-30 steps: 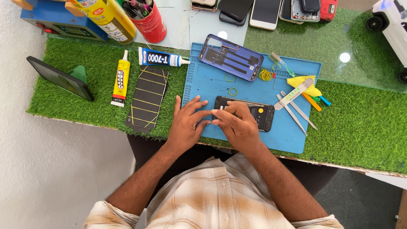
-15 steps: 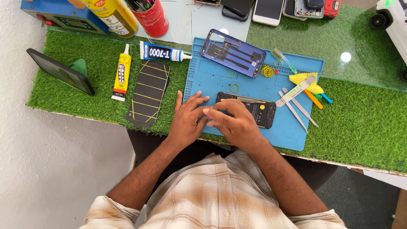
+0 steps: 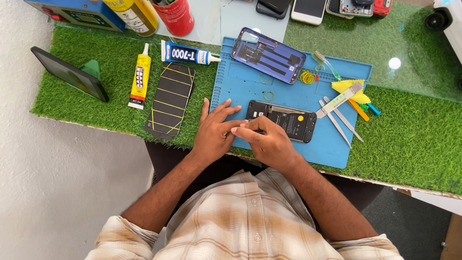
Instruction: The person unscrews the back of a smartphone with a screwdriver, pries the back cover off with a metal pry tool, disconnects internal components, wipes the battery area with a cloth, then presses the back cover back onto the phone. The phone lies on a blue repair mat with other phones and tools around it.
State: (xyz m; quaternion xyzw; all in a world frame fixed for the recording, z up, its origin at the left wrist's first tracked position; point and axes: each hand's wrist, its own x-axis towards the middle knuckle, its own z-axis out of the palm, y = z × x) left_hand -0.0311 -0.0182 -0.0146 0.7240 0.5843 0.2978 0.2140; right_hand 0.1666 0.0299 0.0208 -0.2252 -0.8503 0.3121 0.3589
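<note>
An opened black phone (image 3: 288,123) lies on a blue work mat (image 3: 240,82), its insides facing up. My left hand (image 3: 214,130) rests flat by the phone's left end, fingers spread and touching it. My right hand (image 3: 267,139) is pinched over the phone's near left corner and seems to hold a thin dark tool, mostly hidden by the fingers. A blue phone back cover (image 3: 268,55) lies at the mat's far side.
A black panel bound with yellow rubber bands (image 3: 171,98) and two glue tubes (image 3: 139,77) (image 3: 187,53) lie left on green turf. Tweezers (image 3: 337,120), a yellow cloth (image 3: 349,89), plastic pry tools and loose rubber bands (image 3: 307,76) sit right. A propped dark phone (image 3: 70,72) stands far left.
Both hands stay at the phone's left end. My left fingers have spread a little wider and my right hand has shifted slightly over the phone's corner. The camera view has moved a bit.
</note>
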